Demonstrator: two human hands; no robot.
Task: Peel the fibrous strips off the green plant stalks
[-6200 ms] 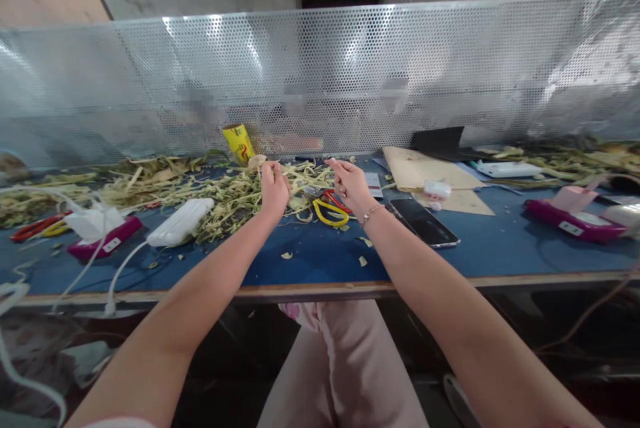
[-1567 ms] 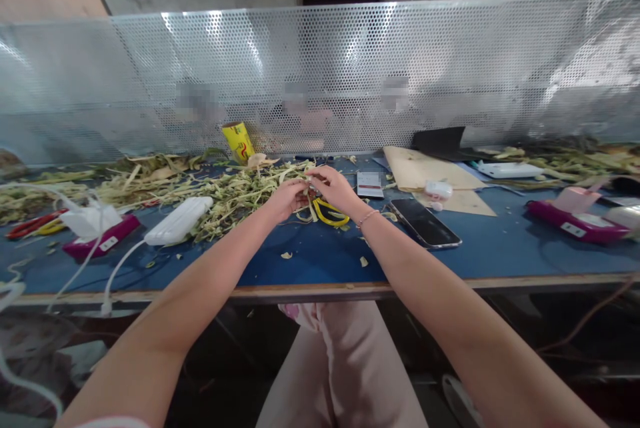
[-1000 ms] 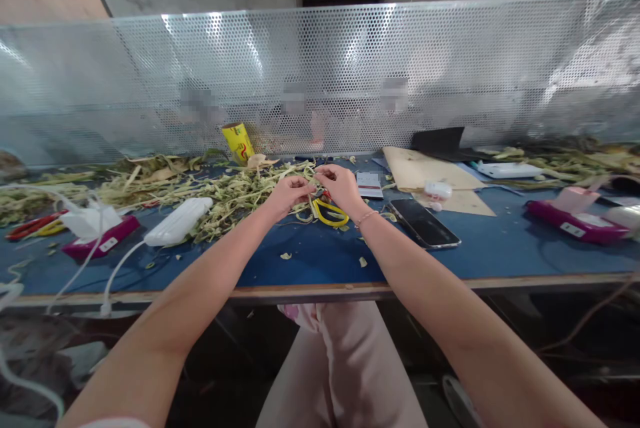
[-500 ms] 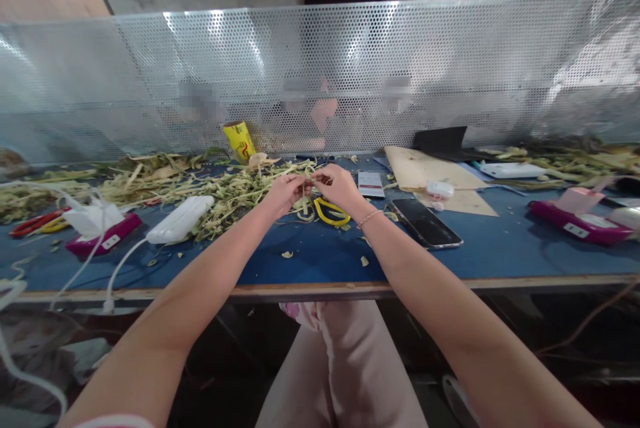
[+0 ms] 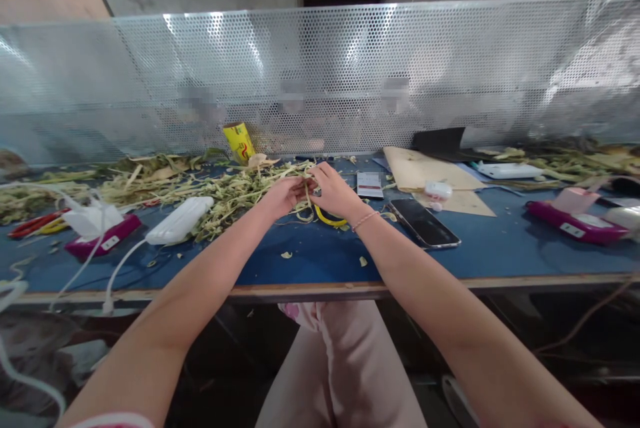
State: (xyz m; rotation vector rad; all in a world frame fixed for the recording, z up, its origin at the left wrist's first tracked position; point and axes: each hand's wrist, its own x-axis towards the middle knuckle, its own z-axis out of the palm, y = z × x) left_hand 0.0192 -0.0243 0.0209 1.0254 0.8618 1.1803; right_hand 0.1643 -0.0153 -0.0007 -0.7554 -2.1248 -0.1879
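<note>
My left hand [image 5: 286, 196] and my right hand [image 5: 334, 191] meet over the blue table, their fingers curled together. Between them is a thin pale-green dried plant stem [image 5: 307, 192], pinched by both; its far end is hidden by my fingers. Just below my right hand lies a yellow loop [image 5: 330, 217], which looks like a scissor handle, partly covered by that hand. A heap of dried plant stems [image 5: 235, 191] spreads out beside and behind my left hand.
A yellow cardboard tube [image 5: 239, 143] leans near the perforated metal screen [image 5: 340, 75]. On the left are a white power bank [image 5: 181, 221], a purple power strip [image 5: 103, 238] and red-handled pliers [image 5: 35, 224]. On the right lie a phone [image 5: 425, 222], a small card box [image 5: 370, 185] and brown paper [image 5: 430, 169].
My right hand has shifted slightly left and down, closer to my left hand, and covers more of the yellow loop. The stem stays between my fingers.
</note>
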